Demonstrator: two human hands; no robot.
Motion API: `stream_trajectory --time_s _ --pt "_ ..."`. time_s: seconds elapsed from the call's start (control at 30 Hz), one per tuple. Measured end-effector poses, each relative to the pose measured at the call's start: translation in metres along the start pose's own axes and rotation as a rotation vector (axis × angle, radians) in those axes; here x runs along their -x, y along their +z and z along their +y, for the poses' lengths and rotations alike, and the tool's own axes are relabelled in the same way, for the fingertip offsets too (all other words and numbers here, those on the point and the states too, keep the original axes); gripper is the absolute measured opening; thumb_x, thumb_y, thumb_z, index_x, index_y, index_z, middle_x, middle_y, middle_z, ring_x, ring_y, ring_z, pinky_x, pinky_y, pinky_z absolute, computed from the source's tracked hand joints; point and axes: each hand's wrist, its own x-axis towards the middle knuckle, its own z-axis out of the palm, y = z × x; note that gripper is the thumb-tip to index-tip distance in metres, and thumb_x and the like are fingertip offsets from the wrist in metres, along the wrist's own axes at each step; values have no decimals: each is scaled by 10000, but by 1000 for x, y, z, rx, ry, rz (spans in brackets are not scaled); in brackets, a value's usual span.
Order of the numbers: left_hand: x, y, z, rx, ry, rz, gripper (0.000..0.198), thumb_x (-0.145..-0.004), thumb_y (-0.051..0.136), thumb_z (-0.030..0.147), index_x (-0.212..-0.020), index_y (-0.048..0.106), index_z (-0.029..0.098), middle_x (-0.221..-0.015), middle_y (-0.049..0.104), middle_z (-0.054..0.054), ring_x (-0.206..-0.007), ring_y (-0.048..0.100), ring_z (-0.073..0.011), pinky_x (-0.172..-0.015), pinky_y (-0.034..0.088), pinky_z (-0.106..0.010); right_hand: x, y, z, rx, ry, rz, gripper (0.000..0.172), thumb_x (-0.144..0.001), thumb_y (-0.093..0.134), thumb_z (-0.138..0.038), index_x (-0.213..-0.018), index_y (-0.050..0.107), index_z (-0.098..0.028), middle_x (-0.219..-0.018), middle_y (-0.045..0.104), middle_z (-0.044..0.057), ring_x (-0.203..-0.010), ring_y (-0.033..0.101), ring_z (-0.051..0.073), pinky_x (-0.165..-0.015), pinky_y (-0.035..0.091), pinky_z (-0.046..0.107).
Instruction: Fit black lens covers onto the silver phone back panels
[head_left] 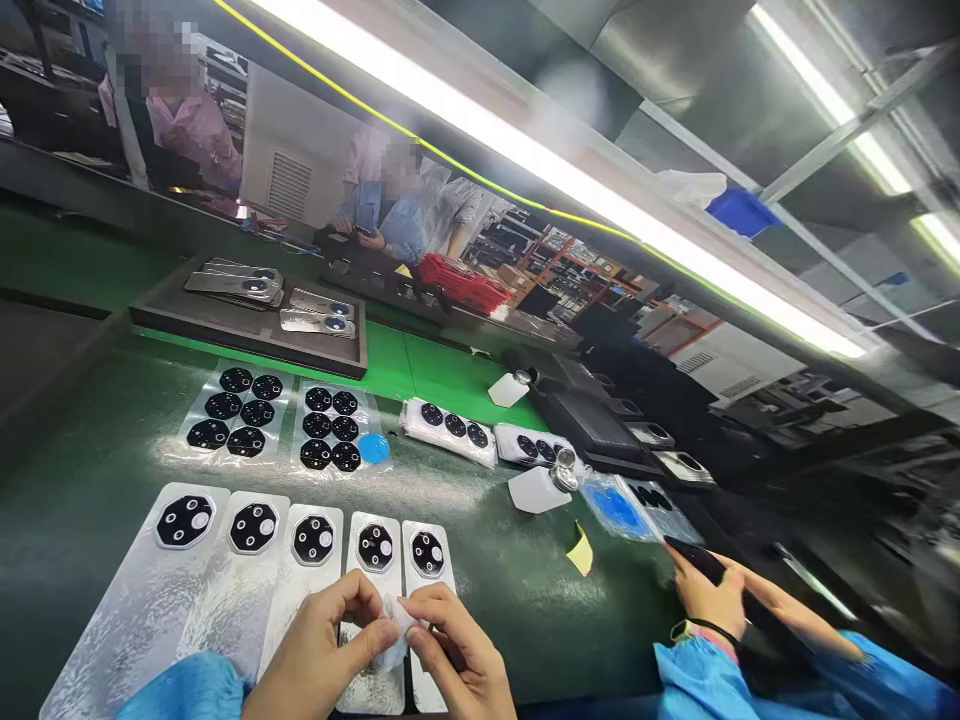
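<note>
Basically, a dark green bench [525, 600] spreads before me, with a shallow dark tray [251, 347] of silver pieces [236, 285] toward its far left. Nearer me lie five silver panels [300, 590] in a row. My left hand [326, 645] and right hand [461, 640] are close together above the two rightmost panels, fingers pinched narrow. Each panel bears a black octagonal plate [311, 540]. Smallest is the crumpled white wad [396, 632], held between both hands over the fourth panel's right edge
</note>
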Motion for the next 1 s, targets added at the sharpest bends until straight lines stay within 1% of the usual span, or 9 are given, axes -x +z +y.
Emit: stream_trajectory --time_s 0.07,0.17,0.27,0.33,0.5,0.6,0.73,0.8,1.0 --pt "1 0 -1 8 -1 0 322 -885 594 491 -822 534 181 -771 575 6 -748 531 -154 -702 403 -261 -1 -1 3 -57 45 -8 205 -864 663 -437 -920 761 -265 -806 587 30 -674 521 141 -565 392 239" --pt "1 -2 0 -2 8 17 355 -899 564 519 -811 543 176 -757 568 6 -749 516 -154 -707 391 -266 -1 -3 11 -187 188 -72 291 -845 670 -499 -891 755 -225 -734 511 2 -520 380 69 -460 281 215" --pt "1 -3 2 8 10 19 383 -901 547 543 -803 545 173 -748 551 8 -737 498 -151 -697 382 -266 -1 -5 19 -290 309 -109 359 -830 672 -551 -881 733 -201 -617 403 -45 -465 282 39 -440 210 199" --pt "0 -3 1 12 7 23 396 -897 547 556 -799 543 172 -741 542 10 -729 489 -149 -686 374 -264 -1 -5 20 -311 344 -119 371 -833 664 -567 -898 726 -207 -590 375 -58 -467 278 40 -447 207 192" --pt "0 -2 -3 42 0 24 414 -888 563 574 -793 544 171 -729 542 11 -716 487 -145 -667 368 -256 -2 1 12 -224 179 -78 360 -711 783 -548 -892 749 -239 -809 548 15 -678 503 125 -590 384 236" --pt "2 -2 -4 68 9 40 414 -887 575 571 -788 549 170 -728 545 13 -705 486 -139 -658 367 -250 -2 2 6 -83 103 -61 259 -793 729 -481 -911 772 -255 -791 575 30 -738 537 167 -625 407 262" --pt "3 -3 -4 96 13 32 418 -887 585 573 -783 547 169 -703 534 23 -676 472 -126 -631 352 -238 -1 2 0 16 39 -46 248 -856 665 -450 -990 781 -276 -735 554 20 -677 504 156 -595 391 262" --pt "2 -2 -3 115 7 35 420 -884 592 574 -775 545 171 -696 523 29 -672 465 -122 -627 352 -233 0 3 -1 7 58 -36 257 -871 647 -456 -984 782 -268 -715 532 12 -612 454 127 -539 349 247" --pt "0 3 -2 267 -40 27 424 -870 608 587 -787 541 177 -729 550 24 -699 482 -125 -652 376 -231 0 8 12 -303 263 -57 351 -838 677 -535 -913 768 -204 -628 427 -40 -454 296 30 -431 201 200"
